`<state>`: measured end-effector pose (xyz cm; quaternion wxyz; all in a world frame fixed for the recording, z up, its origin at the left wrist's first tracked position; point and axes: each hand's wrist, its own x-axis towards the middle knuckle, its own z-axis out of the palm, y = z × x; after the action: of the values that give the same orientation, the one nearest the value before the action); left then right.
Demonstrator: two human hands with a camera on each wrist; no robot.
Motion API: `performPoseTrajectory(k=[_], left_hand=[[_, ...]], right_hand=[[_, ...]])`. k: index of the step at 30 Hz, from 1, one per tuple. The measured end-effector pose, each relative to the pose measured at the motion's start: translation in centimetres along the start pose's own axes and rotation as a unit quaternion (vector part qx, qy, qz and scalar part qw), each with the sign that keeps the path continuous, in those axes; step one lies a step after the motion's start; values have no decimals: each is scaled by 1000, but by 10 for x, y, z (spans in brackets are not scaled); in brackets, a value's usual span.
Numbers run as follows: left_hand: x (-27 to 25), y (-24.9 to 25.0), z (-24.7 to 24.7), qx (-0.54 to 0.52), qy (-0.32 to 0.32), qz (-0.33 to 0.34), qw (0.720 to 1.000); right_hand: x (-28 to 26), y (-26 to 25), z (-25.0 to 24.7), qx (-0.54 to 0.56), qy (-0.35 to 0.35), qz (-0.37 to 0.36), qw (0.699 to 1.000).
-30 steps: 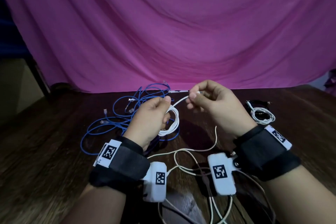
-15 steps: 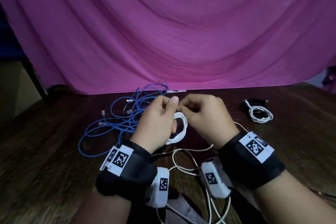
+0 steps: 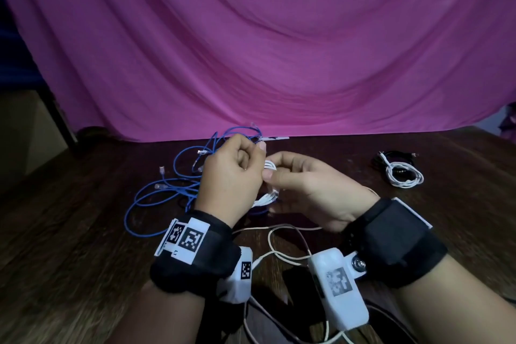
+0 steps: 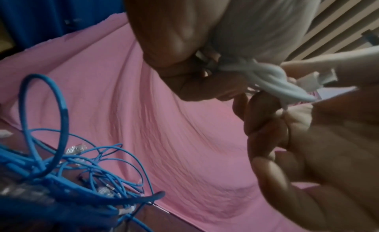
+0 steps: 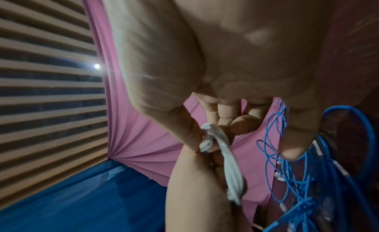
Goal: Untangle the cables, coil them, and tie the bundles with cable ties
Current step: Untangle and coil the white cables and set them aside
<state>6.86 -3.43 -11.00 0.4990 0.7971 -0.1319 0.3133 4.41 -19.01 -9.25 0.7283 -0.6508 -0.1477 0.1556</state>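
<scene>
A small coil of white cable (image 3: 268, 182) is held between both hands above the dark wooden table (image 3: 69, 218). My left hand (image 3: 233, 176) grips the coil with curled fingers, thumb up. My right hand (image 3: 304, 184) pinches the coil's upper strands (image 3: 270, 167) from the right. In the left wrist view the white bundle (image 4: 272, 79) crosses between the fingers, with a white plug (image 4: 313, 78) beside it. The right wrist view shows the white strands (image 5: 225, 162) running down past the thumb. A tangle of blue cable (image 3: 178, 181) lies on the table behind my left hand.
A coiled white cable on a black one (image 3: 402, 173) lies at the right of the table. Thin white wires (image 3: 282, 248) loop near the front edge between my wrists. A pink cloth (image 3: 265, 50) hangs behind the table. A white strip (image 3: 276, 138) lies at the back.
My right hand came down and left to meet my left hand at the coil. The free white end it held out is now gathered into the bundle.
</scene>
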Motion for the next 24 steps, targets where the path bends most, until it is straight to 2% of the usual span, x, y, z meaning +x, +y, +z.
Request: performPoseTrajectory(k=[3,6,9,12,15,17,20,24], left_hand=[[3,-5,-1,-33,7,-11,999],[2,-8,-1,-15,5,12,1000],[3,-12,-3,12,7,21,1000],[6,-17,-5,-19,-1,-11,1000],[6,-15,-2,-63,-20,-44,997],[3,-12,3,-52,-9,-41,998],[0,-9,8,-55,1,-45,997],[1,-5,9,-87,-1,-51,995]], right_hand=[[1,1,0,-55,6,-38,998],[2,1,-3,-66,20,-29,997],[0,0,-5,-115,-14,-29,993],[-3,-3,-11,-194,-53,-48,978],[-5,-4,-15,-172,-66,-56,981],[-3,-1,-13,-178,-30,-80,980],[4,4,-9,-272,50,-130,952],[9,6,-8,-200,105,-129,966]])
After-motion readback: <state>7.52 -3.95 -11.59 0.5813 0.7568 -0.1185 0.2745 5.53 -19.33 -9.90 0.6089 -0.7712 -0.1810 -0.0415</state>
